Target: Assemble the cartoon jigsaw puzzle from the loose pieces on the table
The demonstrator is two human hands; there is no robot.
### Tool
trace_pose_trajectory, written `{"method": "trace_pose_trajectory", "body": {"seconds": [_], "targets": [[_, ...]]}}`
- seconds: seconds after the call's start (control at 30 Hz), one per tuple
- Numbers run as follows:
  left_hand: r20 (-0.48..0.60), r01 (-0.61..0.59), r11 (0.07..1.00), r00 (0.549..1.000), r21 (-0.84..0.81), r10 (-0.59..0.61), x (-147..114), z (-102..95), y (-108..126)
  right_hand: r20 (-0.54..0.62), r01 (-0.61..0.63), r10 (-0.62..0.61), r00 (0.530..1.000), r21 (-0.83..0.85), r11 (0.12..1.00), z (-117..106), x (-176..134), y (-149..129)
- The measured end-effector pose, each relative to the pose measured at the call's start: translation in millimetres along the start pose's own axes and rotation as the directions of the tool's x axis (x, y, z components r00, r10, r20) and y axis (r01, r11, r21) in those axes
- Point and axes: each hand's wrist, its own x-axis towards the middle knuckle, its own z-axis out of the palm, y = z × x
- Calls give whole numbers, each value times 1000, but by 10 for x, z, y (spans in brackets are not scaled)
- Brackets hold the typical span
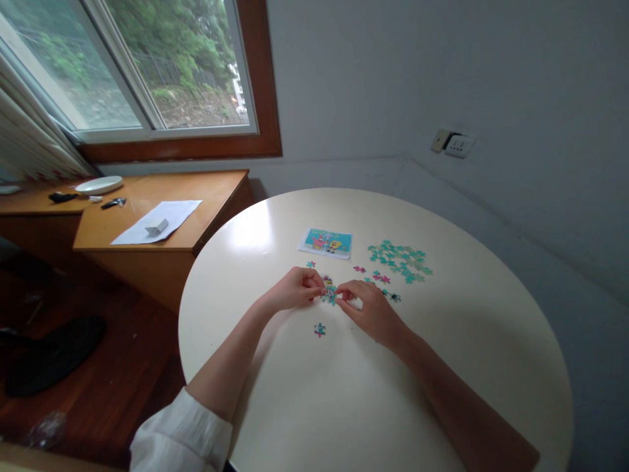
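Observation:
Between my two hands is a small cluster of puzzle pieces, teal with dark lines, just above or on the white table. My left hand pinches its left side with thumb and forefinger. On the right side, my right hand has its thumb and fingertips closed at the edge of the pieces. Just beyond my left fingertips lies a darker, multicoloured piece, partly hidden. A single puzzle piece rests nearer to me. Past the hands lies a reference picture with cartoon figures.
A heap of loose teal pieces lies at the right, with pink pieces and a dark-marked piece closer in. The round white table stands near a wooden desk holding paper, a small box and a white plate.

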Motion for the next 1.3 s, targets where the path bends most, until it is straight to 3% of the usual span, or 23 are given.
{"method": "trace_pose_trajectory", "body": {"seconds": [0.5,0.83,0.97,1.1,1.2,1.3], "targets": [[-16,32,986,999,-167,-35,2,84,73,-128,137,-136,982,-2,991,26,-17,-51],[6,70,991,998,-116,-69,6,77,37,-178,221,-227,958,-53,974,43,-6,-20],[-64,55,998,996,-27,-56,23,73,27,-153,178,-181,971,-35,983,55,-8,-20],[-190,-40,959,977,282,97,54,71,-21,-93,128,-128,987,-11,992,94,-19,-3],[-165,-70,876,972,477,168,63,85,-56,-64,113,-112,992,5,994,126,-24,8],[-130,-84,832,974,549,184,64,106,-84,-42,112,-111,993,12,994,151,-25,14]]}}
